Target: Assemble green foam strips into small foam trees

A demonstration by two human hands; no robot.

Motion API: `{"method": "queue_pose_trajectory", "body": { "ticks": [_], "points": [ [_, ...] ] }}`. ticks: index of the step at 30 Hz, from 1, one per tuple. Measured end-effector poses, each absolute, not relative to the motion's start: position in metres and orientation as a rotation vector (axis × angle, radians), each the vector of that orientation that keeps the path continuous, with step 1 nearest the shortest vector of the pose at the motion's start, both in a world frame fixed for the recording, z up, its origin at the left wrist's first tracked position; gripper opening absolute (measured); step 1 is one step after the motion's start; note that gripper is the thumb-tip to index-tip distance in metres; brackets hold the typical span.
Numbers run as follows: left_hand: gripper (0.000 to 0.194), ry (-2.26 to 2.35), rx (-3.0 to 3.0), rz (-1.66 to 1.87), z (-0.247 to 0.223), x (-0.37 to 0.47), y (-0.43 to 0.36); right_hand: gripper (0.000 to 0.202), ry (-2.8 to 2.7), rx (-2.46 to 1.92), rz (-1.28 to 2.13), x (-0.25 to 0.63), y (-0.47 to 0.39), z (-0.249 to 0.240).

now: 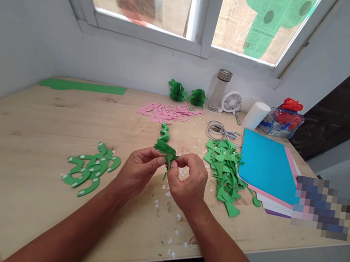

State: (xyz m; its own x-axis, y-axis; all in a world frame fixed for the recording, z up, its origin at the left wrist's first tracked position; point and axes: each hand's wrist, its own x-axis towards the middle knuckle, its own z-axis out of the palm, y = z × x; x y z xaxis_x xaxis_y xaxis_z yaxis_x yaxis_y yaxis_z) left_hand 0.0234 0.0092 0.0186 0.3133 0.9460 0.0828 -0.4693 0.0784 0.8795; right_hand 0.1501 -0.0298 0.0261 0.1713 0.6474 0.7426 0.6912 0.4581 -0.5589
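Note:
Between both hands, above the table, is a fanned stack of green paper cutouts [166, 148]. My left hand [138, 168] pinches its left side between thumb and fingers. The right hand [189, 179] is closed on its right edge, with thumb and forefinger together at a layer. Just beyond the hands lies a small stack of curved green cutouts [164, 133]. To the left rests a loose pile of curved green paper pieces [93, 170] with white tabs on them. Right of my right hand is a heap of green paper scraps [226, 171].
Pink paper cutouts [167, 113] lie farther back, below two green layered paper figures [177, 91]. Tape rolls [216, 131], a glass bottle [219, 91], a small fan [232, 101] and a white roll [257, 115] stand back right. Coloured sheets [265, 162] lie at right. White bits [179, 217] are scattered in front.

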Motion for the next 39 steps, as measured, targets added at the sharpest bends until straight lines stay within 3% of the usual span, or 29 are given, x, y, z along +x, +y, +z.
{"method": "queue_pose_trajectory", "body": {
  "ticks": [39],
  "points": [
    [0.007, 0.575, 0.967, 1.186, 0.0142, 0.0226, 0.0113, 0.007, -1.427, -1.242, 0.214, 0.1480, -0.0308, 0.0264]
  ]
}}
